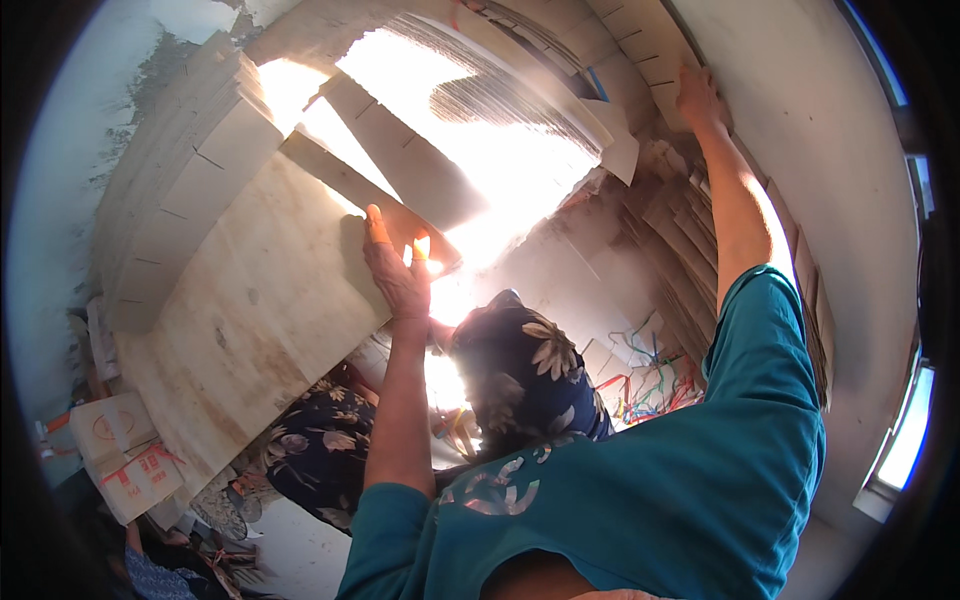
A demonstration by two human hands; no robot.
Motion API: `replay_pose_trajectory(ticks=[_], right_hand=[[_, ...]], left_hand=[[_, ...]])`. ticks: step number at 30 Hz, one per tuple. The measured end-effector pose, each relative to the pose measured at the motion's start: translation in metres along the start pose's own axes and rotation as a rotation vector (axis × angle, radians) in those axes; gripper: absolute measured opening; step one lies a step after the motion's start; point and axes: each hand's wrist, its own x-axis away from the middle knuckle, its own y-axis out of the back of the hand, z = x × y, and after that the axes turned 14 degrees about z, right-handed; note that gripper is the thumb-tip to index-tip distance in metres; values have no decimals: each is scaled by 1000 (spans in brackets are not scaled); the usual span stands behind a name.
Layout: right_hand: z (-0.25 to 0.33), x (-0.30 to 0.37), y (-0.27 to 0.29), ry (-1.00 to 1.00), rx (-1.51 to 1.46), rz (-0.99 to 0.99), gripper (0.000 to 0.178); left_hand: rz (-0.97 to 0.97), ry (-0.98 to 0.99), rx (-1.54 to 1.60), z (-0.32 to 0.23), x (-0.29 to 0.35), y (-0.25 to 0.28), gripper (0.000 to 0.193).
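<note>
My left hand [398,278] is at the near end of a grey-brown cardboard strip [340,175], with a finger and the thumb over its edge; strong sunlight washes out part of them. The strip lies slantwise along the edge of a pale plywood board [250,310]. Up at the far right, my right hand [704,98] reaches to a pile of slotted cardboard sheets [645,50] beside the wall, its fingers stretched against the pile's side. Between my hands, a large stack of cardboard [520,90] is partly lost in glare.
A co-worker in a dark floral head covering [525,370] is close below my hands. Slotted sheets [190,180] are stacked at the left. Leaning cardboard [680,240] and coloured straps [650,385] are at the right. A carton [125,455] and another person's patterned garment [155,575] appear lower left.
</note>
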Motion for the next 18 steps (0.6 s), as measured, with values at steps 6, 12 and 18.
replay_pose_trajectory(ticks=[6, 12, 18], right_hand=[[-7, 6, 17, 172, -333, -167, 46], [-4, 1, 18, 141, -499, -418, 51], [-2, -11, 20, -17, -257, -137, 31]], left_hand=[[-21, 10, 4, 3, 0, 0, 74], [-34, -9, 2, 1, 1, -2, 73], [-5, -32, -28, 2, 1, -2, 73]])
